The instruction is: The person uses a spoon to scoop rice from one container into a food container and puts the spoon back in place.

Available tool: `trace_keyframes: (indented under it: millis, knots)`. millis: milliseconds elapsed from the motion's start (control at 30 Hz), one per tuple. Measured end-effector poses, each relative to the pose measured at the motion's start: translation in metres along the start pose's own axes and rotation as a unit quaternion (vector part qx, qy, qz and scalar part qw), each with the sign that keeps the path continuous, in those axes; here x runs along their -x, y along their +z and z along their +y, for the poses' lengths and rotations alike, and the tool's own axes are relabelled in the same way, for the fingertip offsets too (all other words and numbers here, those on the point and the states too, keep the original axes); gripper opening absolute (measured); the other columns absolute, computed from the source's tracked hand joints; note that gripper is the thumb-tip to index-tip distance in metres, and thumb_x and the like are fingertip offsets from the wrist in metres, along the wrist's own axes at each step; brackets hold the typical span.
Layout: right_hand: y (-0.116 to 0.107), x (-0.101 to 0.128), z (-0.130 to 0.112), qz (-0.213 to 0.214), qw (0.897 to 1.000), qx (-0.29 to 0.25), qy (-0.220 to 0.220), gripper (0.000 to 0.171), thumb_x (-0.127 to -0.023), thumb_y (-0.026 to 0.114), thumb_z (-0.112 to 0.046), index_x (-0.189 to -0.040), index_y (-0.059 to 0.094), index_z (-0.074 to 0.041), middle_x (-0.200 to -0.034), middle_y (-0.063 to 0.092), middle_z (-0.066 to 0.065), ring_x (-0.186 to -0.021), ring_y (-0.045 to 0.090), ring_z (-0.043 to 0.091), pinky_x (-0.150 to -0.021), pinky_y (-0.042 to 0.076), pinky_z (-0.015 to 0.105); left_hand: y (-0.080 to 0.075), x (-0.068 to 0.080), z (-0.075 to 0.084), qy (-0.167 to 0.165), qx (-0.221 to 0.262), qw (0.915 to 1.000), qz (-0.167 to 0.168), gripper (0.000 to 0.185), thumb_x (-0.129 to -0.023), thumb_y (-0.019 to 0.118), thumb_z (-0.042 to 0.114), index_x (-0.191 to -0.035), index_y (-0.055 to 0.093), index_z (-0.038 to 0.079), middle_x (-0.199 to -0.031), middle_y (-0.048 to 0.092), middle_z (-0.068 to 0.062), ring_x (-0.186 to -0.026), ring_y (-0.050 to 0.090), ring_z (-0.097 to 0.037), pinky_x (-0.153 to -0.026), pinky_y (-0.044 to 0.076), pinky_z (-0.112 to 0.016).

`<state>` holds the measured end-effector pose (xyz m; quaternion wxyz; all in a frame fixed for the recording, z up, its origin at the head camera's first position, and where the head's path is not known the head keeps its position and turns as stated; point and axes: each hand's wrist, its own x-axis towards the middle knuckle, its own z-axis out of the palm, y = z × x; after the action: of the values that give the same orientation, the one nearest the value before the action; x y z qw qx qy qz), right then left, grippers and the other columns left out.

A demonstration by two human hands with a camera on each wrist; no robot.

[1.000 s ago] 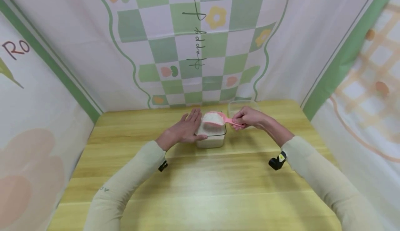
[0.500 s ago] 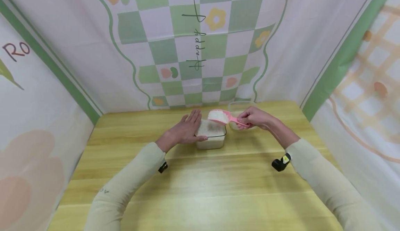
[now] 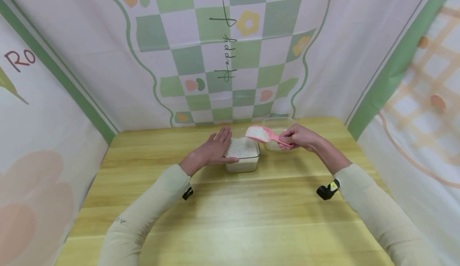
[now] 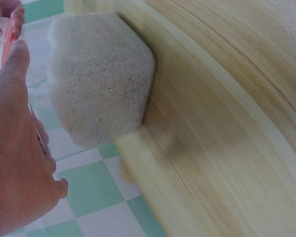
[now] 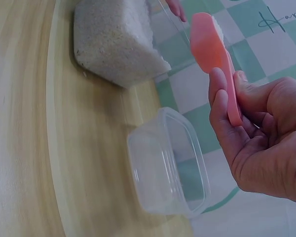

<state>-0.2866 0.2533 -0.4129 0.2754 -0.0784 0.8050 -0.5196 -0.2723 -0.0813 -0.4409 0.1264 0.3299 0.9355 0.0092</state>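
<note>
My right hand [image 3: 300, 137] grips the handle of a pink scoop [image 3: 274, 137], whose bowl carries a heap of white rice [image 3: 257, 132]. The scoop is in the air over the right rim of a clear square container [image 3: 242, 165] filled with rice. With fingers straight, my left hand [image 3: 214, 148] rests on that container's left rim; the left wrist view shows the palm [image 4: 19, 143] beside its upper edge. Right of the rice container stands a clear plastic tub [image 5: 155, 170], in the right wrist view with no rice visible inside; in the head view my right hand partly hides it.
Both containers stand near the back of a wooden table [image 3: 230, 218]. Behind the table hangs a green-and-white checked cloth [image 3: 215, 58], and printed cloths hang at both sides. A black wrist camera [image 3: 328, 190] sits under the right sleeve.
My right hand has moved to the right with the loaded scoop, from above the rice container toward the plastic tub. The left hand has stayed in place on the rim.
</note>
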Motion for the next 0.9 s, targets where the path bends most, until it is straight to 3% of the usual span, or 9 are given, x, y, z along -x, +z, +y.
trace_keyframes:
  millis: [500, 900]
  knots:
    - [-0.012, 0.013, 0.016, 0.011, 1.000, -0.016, -0.002, 0.032, -0.101, 0.048, 0.004, -0.120, 0.053, 0.028, -0.081, 0.074, 0.003, -0.074, 0.071, 0.008, -0.069, 0.059, 0.020, 0.001, 0.002, 0.000, 0.005, 0.008, 0.9999, 0.008, 0.105, -0.095, 0.035, 0.074, -0.158, -0.005, 0.000, -0.168, -0.008, -0.019, -0.156, -0.008, -0.030, -0.126, 0.012, -0.052]
    - [-0.022, 0.020, 0.030, 0.032, 0.999, -0.035, 0.019, 0.040, -0.101, 0.046, 0.005, -0.132, 0.041, 0.029, -0.083, 0.073, 0.001, -0.075, 0.072, 0.008, -0.072, 0.059, 0.019, 0.002, 0.002, 0.000, 0.002, 0.007, 0.9999, 0.009, 0.106, -0.095, 0.034, 0.075, -0.158, -0.007, 0.001, -0.167, -0.014, -0.016, -0.156, -0.010, -0.029, -0.126, 0.010, -0.051]
